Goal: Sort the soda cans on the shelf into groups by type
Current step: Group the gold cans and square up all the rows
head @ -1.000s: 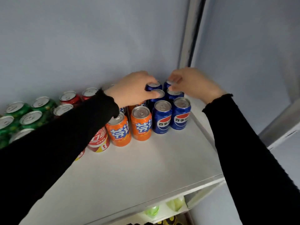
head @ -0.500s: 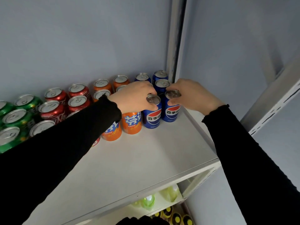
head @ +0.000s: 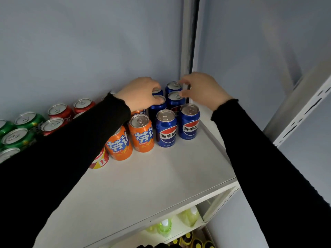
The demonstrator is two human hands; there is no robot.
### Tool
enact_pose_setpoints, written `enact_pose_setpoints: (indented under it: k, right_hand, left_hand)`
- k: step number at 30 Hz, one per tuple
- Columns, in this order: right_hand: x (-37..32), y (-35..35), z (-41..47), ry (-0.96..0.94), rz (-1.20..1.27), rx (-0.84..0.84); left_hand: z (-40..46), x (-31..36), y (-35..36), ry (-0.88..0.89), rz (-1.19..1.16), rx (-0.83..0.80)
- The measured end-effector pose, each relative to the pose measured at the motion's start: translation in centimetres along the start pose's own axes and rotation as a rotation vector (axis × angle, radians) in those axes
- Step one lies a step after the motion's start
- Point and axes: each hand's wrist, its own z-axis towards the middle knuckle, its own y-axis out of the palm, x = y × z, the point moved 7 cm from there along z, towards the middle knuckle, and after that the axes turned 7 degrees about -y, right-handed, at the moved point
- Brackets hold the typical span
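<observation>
Sorting looks nearly done, judging by the blocks on the shelf [head: 161, 176]. L to R along the back edge: green cans [head: 17, 133] at far left, label unreadable; red cans [head: 59, 111] next, script on them too blurred to read; one more red can [head: 100, 159] sits nearer the front, half hidden by the left sleeve, red/white/yellow, no legible text. Then orange cans [head: 141, 133] w/ blue-white Chinese characters, looks like Fanta branding. At the back right corner, blue Pepsi cans [head: 189, 122], globe logo w/ "百事可" readable, in two columns.

Left hand [head: 141, 94] curls over the tops of the left-column blue cans, fingers closed on the rims. Right hand [head: 202, 90] sits over the right-column back cans, fingertips narrow and touching a top; can't tell if it grips.

Left to do, prob: square up the blue block; check the stray front red can.
</observation>
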Motion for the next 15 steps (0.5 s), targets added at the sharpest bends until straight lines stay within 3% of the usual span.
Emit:
enact_pose_setpoints:
  k: [5, 15]
  right_hand:
    - [-0.4, 3.2, 2.4, -0.021, -0.034, -0.137]
    - [0.2, 3.5, 3.1, -0.056, -0.106, -0.161]
  left_hand:
    - [1.0, 0.0, 1.7, -0.018, 0.088, -0.072]
    - [1.6, 0.3, 1.9, 0.051, 0.056, -0.142]
